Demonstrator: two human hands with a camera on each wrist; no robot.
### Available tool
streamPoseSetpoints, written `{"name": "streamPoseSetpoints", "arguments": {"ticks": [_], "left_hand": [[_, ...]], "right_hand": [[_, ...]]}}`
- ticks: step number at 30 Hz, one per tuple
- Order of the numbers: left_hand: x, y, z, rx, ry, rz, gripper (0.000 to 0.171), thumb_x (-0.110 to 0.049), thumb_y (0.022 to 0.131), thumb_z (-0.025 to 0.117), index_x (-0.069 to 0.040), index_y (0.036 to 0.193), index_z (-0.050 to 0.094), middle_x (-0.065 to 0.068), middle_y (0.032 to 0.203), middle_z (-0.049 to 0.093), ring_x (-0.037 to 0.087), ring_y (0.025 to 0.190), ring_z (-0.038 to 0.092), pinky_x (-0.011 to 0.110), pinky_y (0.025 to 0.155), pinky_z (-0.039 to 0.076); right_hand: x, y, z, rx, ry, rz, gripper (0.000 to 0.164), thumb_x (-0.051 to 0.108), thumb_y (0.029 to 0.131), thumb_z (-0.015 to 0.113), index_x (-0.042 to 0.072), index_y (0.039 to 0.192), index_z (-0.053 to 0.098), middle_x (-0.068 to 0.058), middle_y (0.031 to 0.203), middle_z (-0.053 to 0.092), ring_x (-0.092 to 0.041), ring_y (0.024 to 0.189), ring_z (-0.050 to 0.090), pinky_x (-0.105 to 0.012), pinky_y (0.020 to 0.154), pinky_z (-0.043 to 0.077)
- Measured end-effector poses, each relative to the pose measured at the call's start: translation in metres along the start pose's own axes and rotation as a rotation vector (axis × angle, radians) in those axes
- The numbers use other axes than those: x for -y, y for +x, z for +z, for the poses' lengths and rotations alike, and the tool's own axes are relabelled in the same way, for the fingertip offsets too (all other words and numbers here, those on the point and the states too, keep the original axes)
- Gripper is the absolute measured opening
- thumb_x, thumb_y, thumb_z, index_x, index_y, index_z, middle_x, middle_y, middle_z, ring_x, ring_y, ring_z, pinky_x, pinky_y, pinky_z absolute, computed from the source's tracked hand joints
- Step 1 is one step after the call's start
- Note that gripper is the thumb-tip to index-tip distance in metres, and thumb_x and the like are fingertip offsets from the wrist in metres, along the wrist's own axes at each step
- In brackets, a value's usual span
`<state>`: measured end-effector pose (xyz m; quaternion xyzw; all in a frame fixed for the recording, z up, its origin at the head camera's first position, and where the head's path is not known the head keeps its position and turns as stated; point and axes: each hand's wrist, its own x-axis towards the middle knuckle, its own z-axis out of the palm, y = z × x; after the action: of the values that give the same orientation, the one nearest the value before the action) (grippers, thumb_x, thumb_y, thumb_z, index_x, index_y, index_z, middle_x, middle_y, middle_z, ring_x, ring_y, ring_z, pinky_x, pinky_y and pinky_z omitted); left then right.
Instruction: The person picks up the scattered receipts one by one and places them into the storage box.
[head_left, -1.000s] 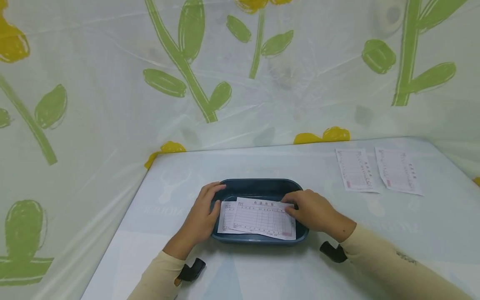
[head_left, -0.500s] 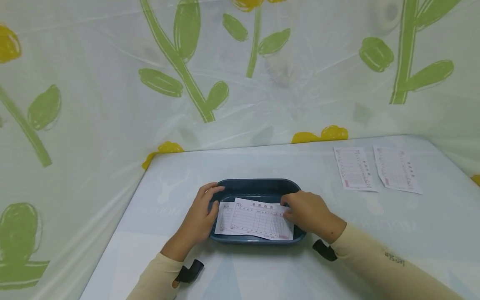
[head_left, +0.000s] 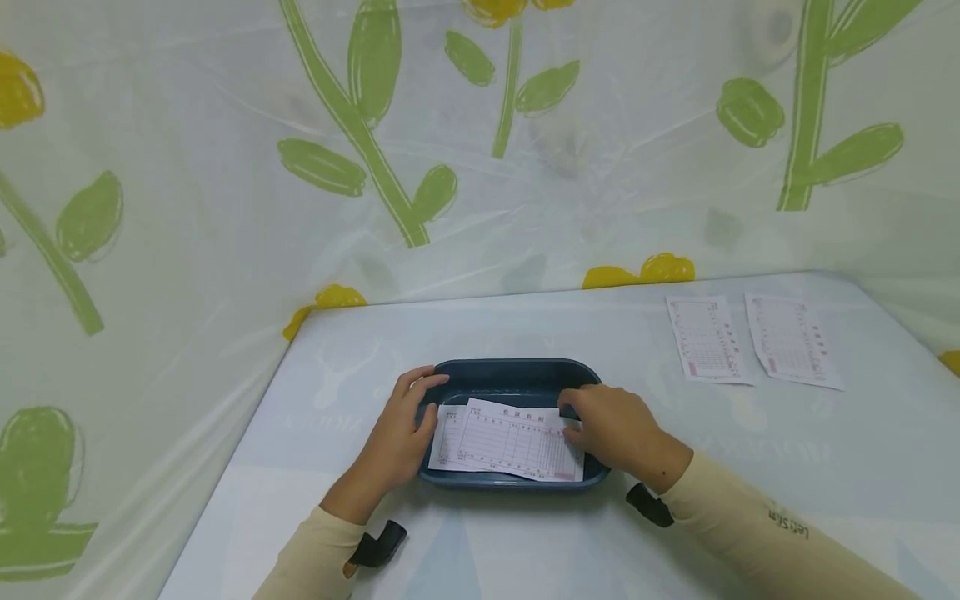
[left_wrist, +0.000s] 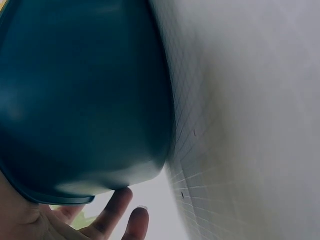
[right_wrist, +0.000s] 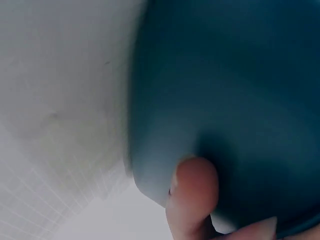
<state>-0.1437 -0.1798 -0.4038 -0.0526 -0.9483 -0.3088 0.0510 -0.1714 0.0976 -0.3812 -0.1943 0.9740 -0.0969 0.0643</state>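
A dark teal plastic basin [head_left: 517, 482] with rounded corners stands on the table. Two printed receipt slips [head_left: 517, 437] lie in it, overlapping, the front one slightly askew. My left hand [head_left: 401, 429] grips the basin's left end, thumb over the rim; in the left wrist view its fingers [left_wrist: 112, 212] reach along the outer wall. At the right end, my right hand [head_left: 618, 429] holds the rim, with thumb and index finger inside near the slips' right edge. A fingertip [right_wrist: 197, 182] presses the outer wall in the right wrist view. Whether the thumb touches the paper is unclear.
Two more printed slips [head_left: 705, 342] lie side by side at the table's back right. The pale patterned table [head_left: 300, 467] ends at a hanging flower-print curtain [head_left: 225, 167]. Dark wrist-worn pieces [head_left: 378, 543] sit below both wrists.
The right hand shifts slightly left and a little downward at the rim. The front slip slides slightly left in the basin. The left hand keeps its hold; the view itself shifts a little.
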Motion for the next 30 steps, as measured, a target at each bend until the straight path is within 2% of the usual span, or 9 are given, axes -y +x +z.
{"name": "streamPoseSetpoints", "arguments": {"ticks": [9,13,16,21,25,30], "left_hand": [[-0.002,0.000,0.000,0.014,0.022,-0.002,0.041,-0.018,0.102,0.048,-0.018,0.143,0.050,0.003,0.158,0.034,0.030,0.145,0.040,0.053,0.116,0.037],[-0.001,-0.001,0.001,0.009,0.030,0.001,0.041,-0.019,0.102,0.049,-0.017,0.143,0.051,0.003,0.159,0.033,0.031,0.145,0.040,0.054,0.115,0.037],[-0.001,-0.002,0.001,0.011,0.027,-0.005,0.041,-0.019,0.102,0.049,-0.017,0.143,0.051,0.003,0.159,0.032,0.031,0.145,0.039,0.055,0.116,0.037],[-0.003,-0.001,0.003,0.022,0.034,-0.009,0.041,-0.020,0.102,0.049,-0.017,0.143,0.051,0.004,0.159,0.032,0.032,0.145,0.039,0.055,0.116,0.036],[-0.004,0.000,0.003,0.010,0.039,0.004,0.040,-0.020,0.102,0.049,-0.017,0.142,0.052,0.004,0.159,0.032,0.033,0.144,0.041,0.056,0.115,0.037],[-0.003,-0.001,0.002,-0.001,0.057,0.009,0.040,-0.020,0.102,0.050,-0.016,0.142,0.053,0.005,0.158,0.033,0.033,0.143,0.042,0.056,0.114,0.039]], "right_hand": [[0.000,-0.005,0.002,-0.102,-0.058,0.011,0.039,0.027,0.085,0.079,0.010,0.119,0.069,-0.008,0.098,0.071,-0.017,0.069,0.063,-0.037,0.067,0.061],[-0.003,-0.008,0.002,-0.170,-0.041,0.004,0.037,0.029,0.087,0.077,0.011,0.118,0.069,-0.008,0.100,0.072,-0.019,0.073,0.067,-0.038,0.067,0.061],[-0.010,-0.011,0.001,-0.234,-0.010,-0.010,0.035,0.032,0.089,0.075,0.011,0.117,0.070,-0.009,0.105,0.072,-0.021,0.080,0.070,-0.039,0.068,0.061],[-0.028,-0.018,-0.005,-0.389,0.072,-0.075,0.028,0.028,0.091,0.072,0.011,0.113,0.072,-0.009,0.108,0.073,-0.024,0.086,0.072,-0.037,0.071,0.061],[-0.043,-0.020,-0.015,-0.482,0.144,-0.095,0.020,0.024,0.092,0.070,0.012,0.108,0.073,-0.006,0.103,0.074,-0.017,0.074,0.065,-0.029,0.065,0.057],[-0.062,-0.017,-0.027,-0.491,0.175,-0.047,0.019,0.021,0.094,0.068,0.010,0.108,0.073,-0.005,0.091,0.072,-0.013,0.064,0.053,-0.024,0.058,0.046]]}}
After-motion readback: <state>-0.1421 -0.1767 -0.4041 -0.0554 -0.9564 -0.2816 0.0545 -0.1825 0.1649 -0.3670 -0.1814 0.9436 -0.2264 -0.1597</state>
